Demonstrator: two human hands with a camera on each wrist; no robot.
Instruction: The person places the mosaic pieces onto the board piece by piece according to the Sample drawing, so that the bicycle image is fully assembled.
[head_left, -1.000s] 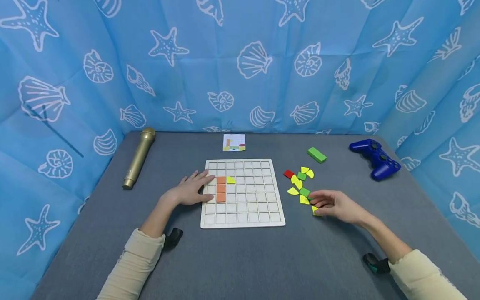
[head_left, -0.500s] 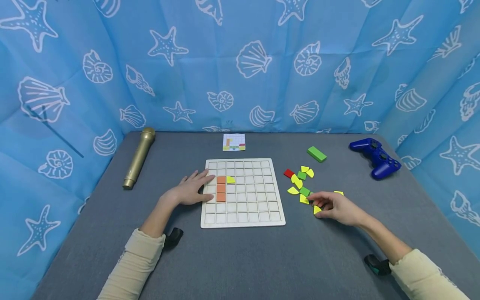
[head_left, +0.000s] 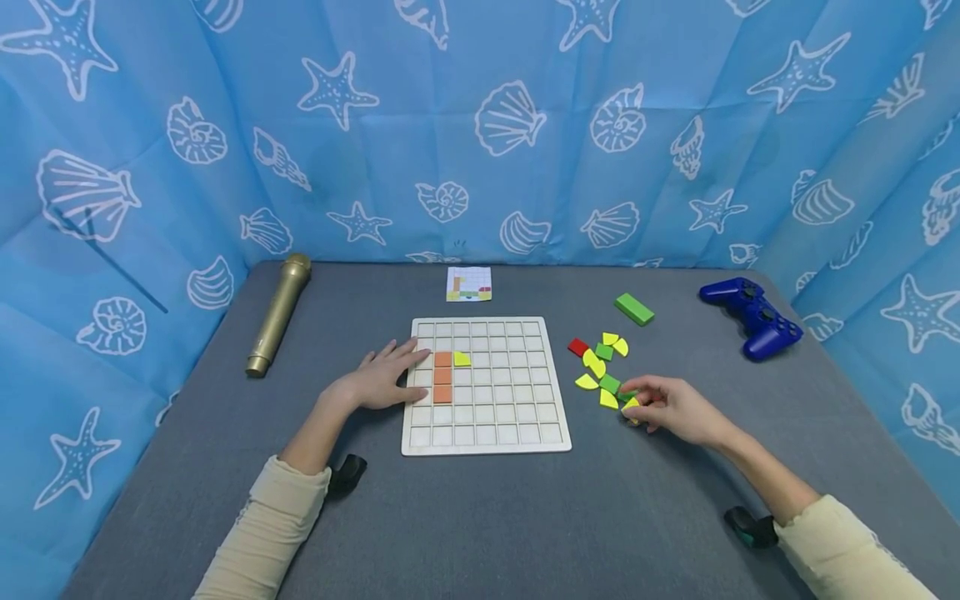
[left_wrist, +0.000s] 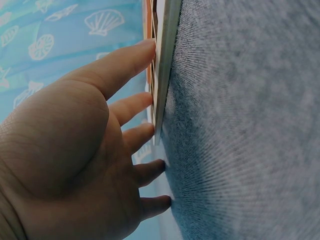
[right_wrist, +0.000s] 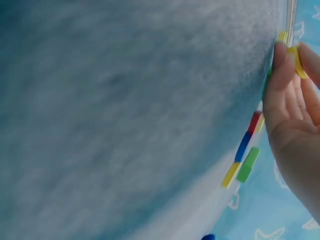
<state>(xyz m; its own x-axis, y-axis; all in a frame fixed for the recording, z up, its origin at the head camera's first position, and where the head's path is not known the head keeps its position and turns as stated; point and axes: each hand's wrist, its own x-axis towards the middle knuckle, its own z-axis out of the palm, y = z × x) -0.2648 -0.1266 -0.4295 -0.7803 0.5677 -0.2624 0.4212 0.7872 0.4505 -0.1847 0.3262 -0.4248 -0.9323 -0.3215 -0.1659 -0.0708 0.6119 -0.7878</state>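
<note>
Over grey cloth (head_left: 480, 525) before blue curtains (head_left: 450, 142), left fingers (head_left: 414, 360) spread; right fingers (head_left: 649, 384) pinch a yellow tile (right_wrist: 299, 63).

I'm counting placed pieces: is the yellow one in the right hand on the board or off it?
Off: the right hand pinches the yellow piece out to the right of the board.

One green tile (head_left: 627, 397) partly behind the right hand (head_left: 678, 408), printed card (head_left: 468, 284) details too small

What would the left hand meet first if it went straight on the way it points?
The left hand would probably meet the orange tiles, just ahead on the gridded board, though finger height is hard to judge.
</note>
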